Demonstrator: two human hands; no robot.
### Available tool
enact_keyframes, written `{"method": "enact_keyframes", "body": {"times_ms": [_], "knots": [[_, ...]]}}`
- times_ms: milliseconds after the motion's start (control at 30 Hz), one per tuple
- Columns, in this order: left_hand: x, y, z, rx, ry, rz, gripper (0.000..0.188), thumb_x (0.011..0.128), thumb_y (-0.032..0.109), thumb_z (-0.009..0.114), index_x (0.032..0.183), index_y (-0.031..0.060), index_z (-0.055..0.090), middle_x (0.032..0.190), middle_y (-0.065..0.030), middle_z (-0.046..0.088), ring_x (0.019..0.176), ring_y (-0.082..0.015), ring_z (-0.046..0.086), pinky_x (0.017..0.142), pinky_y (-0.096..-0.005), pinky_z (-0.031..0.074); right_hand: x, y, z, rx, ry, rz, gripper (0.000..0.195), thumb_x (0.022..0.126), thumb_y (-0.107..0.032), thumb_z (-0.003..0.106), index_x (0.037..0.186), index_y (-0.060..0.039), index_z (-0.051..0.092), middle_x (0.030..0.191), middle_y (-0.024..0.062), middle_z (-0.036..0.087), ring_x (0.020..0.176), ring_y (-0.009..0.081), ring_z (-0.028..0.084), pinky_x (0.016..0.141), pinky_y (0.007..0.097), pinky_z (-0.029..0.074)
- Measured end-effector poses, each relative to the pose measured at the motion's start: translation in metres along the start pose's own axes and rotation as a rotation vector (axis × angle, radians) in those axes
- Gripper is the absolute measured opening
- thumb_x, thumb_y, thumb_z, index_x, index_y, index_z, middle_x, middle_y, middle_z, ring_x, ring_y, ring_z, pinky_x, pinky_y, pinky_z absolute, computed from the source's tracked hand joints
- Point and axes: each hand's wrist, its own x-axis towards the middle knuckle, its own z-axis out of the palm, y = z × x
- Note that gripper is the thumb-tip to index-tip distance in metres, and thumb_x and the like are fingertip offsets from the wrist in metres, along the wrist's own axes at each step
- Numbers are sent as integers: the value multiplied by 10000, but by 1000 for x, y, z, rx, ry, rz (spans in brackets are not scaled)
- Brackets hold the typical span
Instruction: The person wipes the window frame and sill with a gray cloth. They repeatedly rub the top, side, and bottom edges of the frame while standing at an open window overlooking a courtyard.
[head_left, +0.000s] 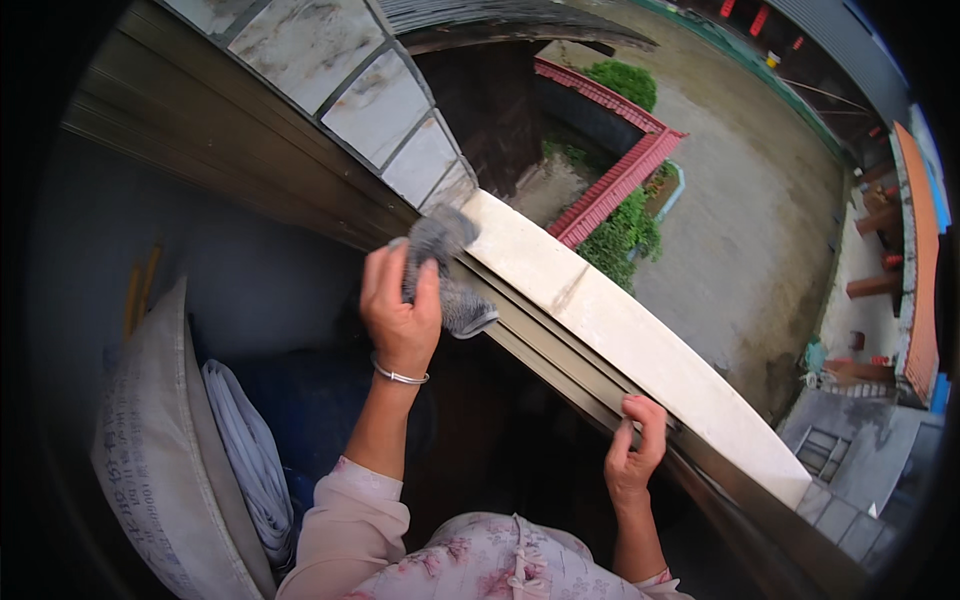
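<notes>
A grey cloth (442, 277), slightly blurred, is gripped by my left hand (401, 307) near the corner where the window frame meets the sill. Part of the cloth hangs over the metal window track (555, 341). Along the track's outer side runs a pale stone sill (600, 322). My right hand (637, 446) is at the track's lower right part, its fingers curled close to the metal edge; whether it grips the edge cannot be told. A metal bangle circles my left wrist.
A large printed woven sack (165, 442) and a bundle of folded white material (247, 450) stand at the lower left. A tiled outer wall (375, 105) adjoins the frame. Beyond the sill, the drop leads to a concrete yard (735, 210) with a red-tiled wall (615, 180).
</notes>
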Motion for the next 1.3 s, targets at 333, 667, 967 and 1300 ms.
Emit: {"method": "enact_keyframes", "body": {"times_ms": [333,667,967,1300], "knots": [[-72,149,124,-434,-584,564,316,723,65,578,1021,156,634,1074,-50,553,1016,-283,525,832,-430,403,-92,-35,-8,78,-496,227,200,793,59,575,967,-18,636,926,157,627,863,337,620,763,382,511],[-95,70,155,-228,-1145,900,160,749,204,592,844,277,698,1067,11,567,1066,-247,493,836,-481,376,-86,-48,-13,-4,-416,406,192,821,29,577,998,-12,640,955,164,635,892,338,622,776,377,502],[77,-65,143,858,-1014,675,257,776,134,600,1005,236,656,1132,-57,525,1057,-295,513,792,-425,472,-58,-37,-31,10,-240,382,204,831,54,572,1013,-12,636,942,142,623,786,268,615,708,329,497],[-50,146,211,-481,-991,891,423,704,27,592,1061,239,671,1029,-62,592,845,-303,558,756,-392,486,-121,-31,-87,-59,-172,660,180,882,20,579,1048,-20,638,956,121,624,819,211,631,706,284,497]]}}
